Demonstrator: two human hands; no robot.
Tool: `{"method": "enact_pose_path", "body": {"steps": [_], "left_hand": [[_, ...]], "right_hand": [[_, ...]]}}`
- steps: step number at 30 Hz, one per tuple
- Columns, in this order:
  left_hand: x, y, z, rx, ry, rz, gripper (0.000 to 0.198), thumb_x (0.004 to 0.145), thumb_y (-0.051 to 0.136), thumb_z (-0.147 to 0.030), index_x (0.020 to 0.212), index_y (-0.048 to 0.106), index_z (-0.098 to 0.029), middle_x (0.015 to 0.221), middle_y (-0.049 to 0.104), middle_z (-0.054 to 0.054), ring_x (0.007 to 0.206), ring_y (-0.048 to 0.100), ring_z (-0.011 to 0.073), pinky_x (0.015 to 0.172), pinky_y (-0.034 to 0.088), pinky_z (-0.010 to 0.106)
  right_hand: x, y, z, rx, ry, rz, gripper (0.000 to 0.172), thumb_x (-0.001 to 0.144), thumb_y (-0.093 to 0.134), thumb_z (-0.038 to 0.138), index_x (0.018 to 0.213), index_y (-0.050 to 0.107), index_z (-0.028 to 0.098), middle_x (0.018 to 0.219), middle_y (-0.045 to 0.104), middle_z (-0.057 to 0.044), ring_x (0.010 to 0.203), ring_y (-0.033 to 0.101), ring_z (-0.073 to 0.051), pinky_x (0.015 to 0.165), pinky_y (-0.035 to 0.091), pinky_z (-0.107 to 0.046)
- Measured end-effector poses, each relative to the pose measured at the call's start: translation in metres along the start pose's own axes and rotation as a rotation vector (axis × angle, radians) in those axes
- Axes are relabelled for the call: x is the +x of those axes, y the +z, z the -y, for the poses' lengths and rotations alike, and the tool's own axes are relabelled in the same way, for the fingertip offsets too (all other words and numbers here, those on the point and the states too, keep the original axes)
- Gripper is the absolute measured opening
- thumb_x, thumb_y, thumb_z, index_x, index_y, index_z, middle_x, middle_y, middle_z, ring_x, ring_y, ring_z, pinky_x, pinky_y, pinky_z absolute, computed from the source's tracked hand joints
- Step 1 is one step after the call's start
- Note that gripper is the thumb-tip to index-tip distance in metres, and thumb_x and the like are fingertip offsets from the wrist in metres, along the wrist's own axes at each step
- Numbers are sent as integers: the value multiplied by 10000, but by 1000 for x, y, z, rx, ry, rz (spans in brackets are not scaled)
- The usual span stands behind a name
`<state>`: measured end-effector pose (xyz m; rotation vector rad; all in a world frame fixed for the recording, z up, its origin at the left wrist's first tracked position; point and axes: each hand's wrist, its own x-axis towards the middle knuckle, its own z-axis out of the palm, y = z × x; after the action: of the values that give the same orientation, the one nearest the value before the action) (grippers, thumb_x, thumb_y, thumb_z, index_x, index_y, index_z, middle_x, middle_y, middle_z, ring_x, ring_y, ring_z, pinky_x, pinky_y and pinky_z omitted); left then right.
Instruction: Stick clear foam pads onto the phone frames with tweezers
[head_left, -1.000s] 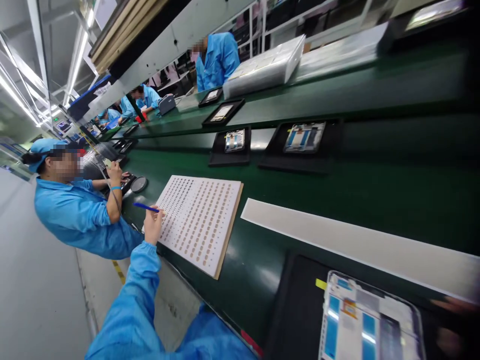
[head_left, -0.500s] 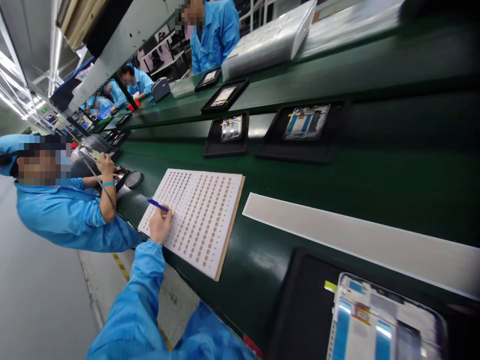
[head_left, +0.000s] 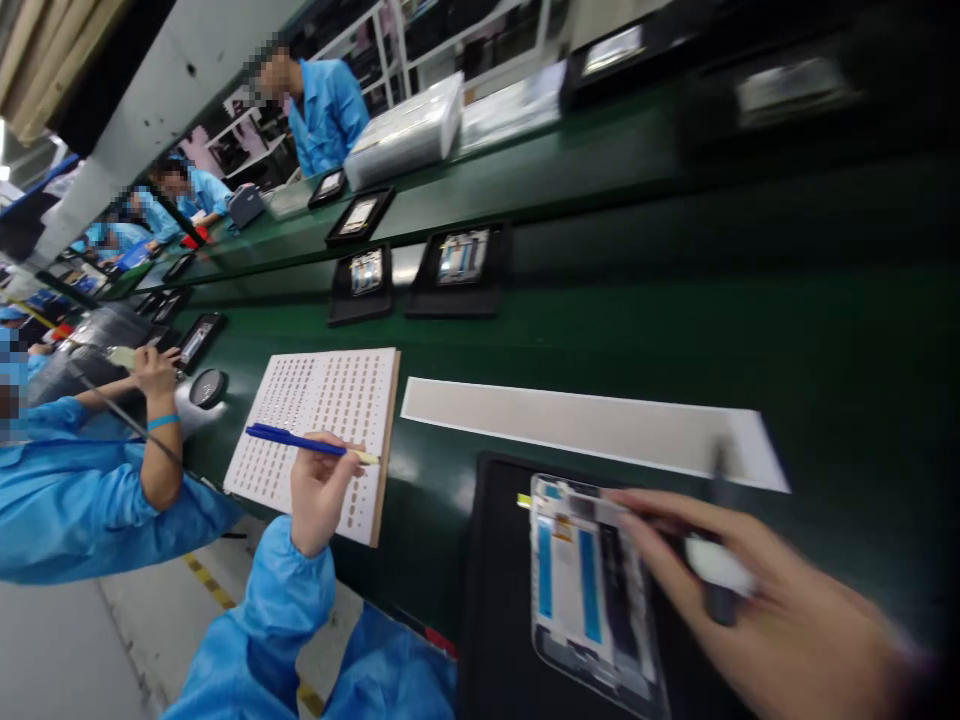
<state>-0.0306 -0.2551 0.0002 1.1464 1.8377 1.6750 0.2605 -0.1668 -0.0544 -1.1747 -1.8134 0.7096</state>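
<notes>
Blue pen (head_left: 300, 441) lower left, gripped in our left hand (head_left: 319, 500) over the perforated board (head_left: 315, 400). Phone frame (head_left: 577, 580) lies in black tray (head_left: 495, 580), lower centre. Our right hand (head_left: 757, 600) is above it, blurred, seemingly pinching a dark tool (head_left: 721, 603). White strip (head_left: 585, 425) behind.

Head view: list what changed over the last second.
The left hand, holding the blue plastic pen throughout, slid from the far-left edge of the perforated white board to its near-right corner. The right hand came into view over the white-and-blue phone frame in the black tray, gripping a blurred slim dark tool. Board, tray and long white strip stayed put on the green belt.
</notes>
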Motion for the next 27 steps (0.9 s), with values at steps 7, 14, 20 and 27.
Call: {"method": "enact_pose_path", "body": {"steps": [7,14,20,27], "left_hand": [[-23,92,-23,15,386,334,95,832,687,-201,870,601,-200,822,693,30,793,676,166,738,544,291],[-25,121,-23,18,513,414,120,837,664,-135,907,605,-213,842,702,28,817,683,169,736,543,289],[-28,128,-25,16,422,409,74,841,675,-195,870,606,-195,810,686,24,810,680,163,739,550,283],[-25,141,-24,-212,-130,464,358,776,716,-468,867,515,-186,725,683,3,619,692,147,555,564,231]], "right_hand": [[6,12,51,506,132,131,235,898,612,412,1022,613,212,904,684,-57,756,654,-210,680,564,-318],[2,11,50,639,219,-98,134,873,641,331,970,589,254,820,654,-28,699,621,-214,630,557,-317],[4,9,47,561,214,-132,144,868,567,293,987,559,212,779,621,-19,661,588,-174,615,527,-279],[3,4,34,472,178,-107,109,868,548,286,937,543,201,789,603,-11,621,554,-141,587,491,-243]]}}
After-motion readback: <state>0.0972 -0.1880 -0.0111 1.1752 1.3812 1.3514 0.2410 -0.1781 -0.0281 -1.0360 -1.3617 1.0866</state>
